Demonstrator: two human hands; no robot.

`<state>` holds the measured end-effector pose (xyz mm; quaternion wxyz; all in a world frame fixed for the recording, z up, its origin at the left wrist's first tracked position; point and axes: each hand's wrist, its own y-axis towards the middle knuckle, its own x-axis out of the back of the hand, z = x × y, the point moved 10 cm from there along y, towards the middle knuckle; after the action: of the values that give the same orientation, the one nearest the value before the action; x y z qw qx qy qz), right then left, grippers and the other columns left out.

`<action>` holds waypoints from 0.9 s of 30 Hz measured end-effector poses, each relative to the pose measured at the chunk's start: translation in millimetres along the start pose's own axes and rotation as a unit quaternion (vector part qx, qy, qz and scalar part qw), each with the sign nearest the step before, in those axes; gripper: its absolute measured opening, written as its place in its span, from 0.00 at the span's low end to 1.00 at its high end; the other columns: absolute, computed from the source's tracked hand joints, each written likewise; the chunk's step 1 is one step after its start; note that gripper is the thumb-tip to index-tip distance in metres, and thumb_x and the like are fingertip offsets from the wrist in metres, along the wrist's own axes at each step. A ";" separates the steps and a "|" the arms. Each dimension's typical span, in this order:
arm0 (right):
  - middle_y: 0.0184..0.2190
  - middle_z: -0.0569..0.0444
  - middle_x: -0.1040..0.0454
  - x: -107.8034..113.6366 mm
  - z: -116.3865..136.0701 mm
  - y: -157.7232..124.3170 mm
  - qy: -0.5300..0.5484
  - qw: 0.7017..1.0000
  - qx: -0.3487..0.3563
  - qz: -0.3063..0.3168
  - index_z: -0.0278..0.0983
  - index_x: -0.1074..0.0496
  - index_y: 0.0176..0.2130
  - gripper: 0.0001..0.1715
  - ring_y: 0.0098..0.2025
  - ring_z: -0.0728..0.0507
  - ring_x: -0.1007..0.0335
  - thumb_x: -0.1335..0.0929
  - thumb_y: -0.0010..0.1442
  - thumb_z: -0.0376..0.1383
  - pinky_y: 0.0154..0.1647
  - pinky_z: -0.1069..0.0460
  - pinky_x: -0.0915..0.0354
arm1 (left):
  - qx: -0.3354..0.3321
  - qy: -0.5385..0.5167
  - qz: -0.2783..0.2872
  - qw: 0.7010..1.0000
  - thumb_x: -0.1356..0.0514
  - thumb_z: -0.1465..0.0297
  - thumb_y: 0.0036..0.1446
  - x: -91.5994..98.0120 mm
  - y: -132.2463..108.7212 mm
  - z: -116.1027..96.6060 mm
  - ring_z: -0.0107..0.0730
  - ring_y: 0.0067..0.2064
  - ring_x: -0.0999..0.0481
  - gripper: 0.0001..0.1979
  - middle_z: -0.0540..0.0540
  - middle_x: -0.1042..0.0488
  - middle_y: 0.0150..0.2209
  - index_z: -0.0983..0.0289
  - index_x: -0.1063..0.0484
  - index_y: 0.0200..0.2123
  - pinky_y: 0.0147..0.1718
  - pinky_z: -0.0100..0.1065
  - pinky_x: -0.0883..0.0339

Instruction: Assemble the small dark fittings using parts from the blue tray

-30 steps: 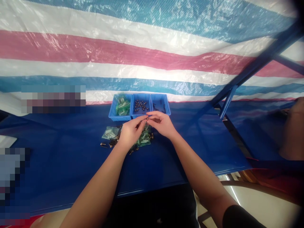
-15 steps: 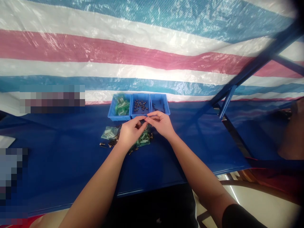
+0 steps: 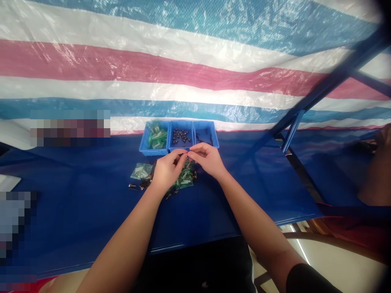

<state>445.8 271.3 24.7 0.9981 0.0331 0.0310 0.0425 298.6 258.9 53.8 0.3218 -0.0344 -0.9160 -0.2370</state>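
My left hand (image 3: 167,170) and my right hand (image 3: 207,159) meet fingertip to fingertip above the blue table (image 3: 91,211). Both pinch a small dark part (image 3: 187,154) between them; it is too small to name. Under the hands lies a heap of small green plastic bags (image 3: 185,179) and loose dark metal parts (image 3: 134,186). Just behind the hands stand three blue bins in a row: the left bin (image 3: 154,137) holds green bags, the middle bin (image 3: 181,136) dark screws, the right bin (image 3: 207,134) a few dark parts.
A striped red, white and blue tarpaulin (image 3: 183,73) hangs behind the table. A blue metal frame (image 3: 305,106) slants down at the right. Another person's arm (image 3: 377,171) shows at the right edge. The table's front edge runs near my elbows.
Hardly anything differs. Both hands stay together over the heap, with small finger movements on the dark part; the view shifted slightly.
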 end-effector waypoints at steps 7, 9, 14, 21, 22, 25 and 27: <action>0.37 0.51 0.18 -2.4 3.8 -0.3 -0.016 1.000 0.011 0.010 0.38 0.21 0.40 0.18 0.38 0.44 0.21 0.24 0.53 0.45 0.44 0.48 0.25 | -0.006 0.009 -0.012 1.000 0.43 0.61 0.66 2.2 0.0 -1.0 0.24 0.24 0.33 0.13 0.46 0.31 0.24 0.60 0.24 0.47 0.28 0.26 0.40; 0.34 0.51 0.18 -1.1 2.2 0.5 -0.013 1.000 0.005 0.004 0.36 0.20 0.40 0.18 0.35 0.45 0.21 0.24 0.52 0.45 0.41 0.48 0.24 | -0.011 0.003 -0.015 1.000 0.42 0.62 0.66 2.4 0.2 -1.6 0.23 0.24 0.34 0.13 0.45 0.31 0.24 0.60 0.25 0.49 0.29 0.25 0.39; 0.32 0.51 0.18 1.1 -4.3 3.1 -0.005 1.000 -0.011 -0.005 0.35 0.20 0.38 0.18 0.34 0.45 0.21 0.24 0.52 0.45 0.38 0.49 0.25 | -0.019 0.008 -0.018 1.000 0.42 0.63 0.66 1.7 0.7 -1.1 0.23 0.24 0.33 0.12 0.45 0.32 0.23 0.61 0.24 0.46 0.28 0.25 0.40; 0.35 0.50 0.18 2.1 2.2 1.0 -0.020 1.000 0.013 -0.017 0.36 0.20 0.40 0.20 0.35 0.45 0.21 0.23 0.50 0.46 0.40 0.49 0.24 | -0.003 0.027 -0.010 1.000 0.44 0.60 0.68 0.3 0.2 2.3 0.24 0.24 0.32 0.14 0.47 0.28 0.24 0.61 0.25 0.47 0.27 0.26 0.41; 0.36 0.50 0.18 1.9 3.5 0.5 -0.023 0.999 0.018 -0.016 0.36 0.20 0.40 0.20 0.37 0.44 0.21 0.23 0.50 0.46 0.41 0.48 0.24 | -0.001 0.028 -0.012 1.000 0.44 0.60 0.68 0.9 0.4 2.4 0.24 0.23 0.32 0.14 0.47 0.28 0.24 0.61 0.25 0.47 0.27 0.26 0.41; 0.36 0.49 0.18 2.0 4.2 -0.3 -0.031 0.999 0.018 -0.016 0.36 0.20 0.39 0.20 0.38 0.44 0.21 0.23 0.50 0.46 0.43 0.48 0.25 | -0.002 0.021 -0.015 1.000 0.44 0.61 0.67 1.6 0.9 1.3 0.23 0.23 0.33 0.13 0.46 0.30 0.23 0.61 0.25 0.47 0.27 0.25 0.41; 0.35 0.50 0.18 2.3 2.8 -0.2 -0.034 0.999 0.009 -0.016 0.36 0.20 0.39 0.20 0.36 0.44 0.21 0.23 0.50 0.46 0.42 0.48 0.25 | -0.009 0.010 -0.017 1.000 0.42 0.62 0.66 1.7 1.0 0.0 0.22 0.23 0.33 0.13 0.45 0.31 0.23 0.61 0.26 0.48 0.27 0.25 0.40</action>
<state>448.3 271.1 27.3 0.9988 0.0428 -0.0016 0.0252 297.5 259.6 55.3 0.3269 -0.0196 -0.9110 -0.2506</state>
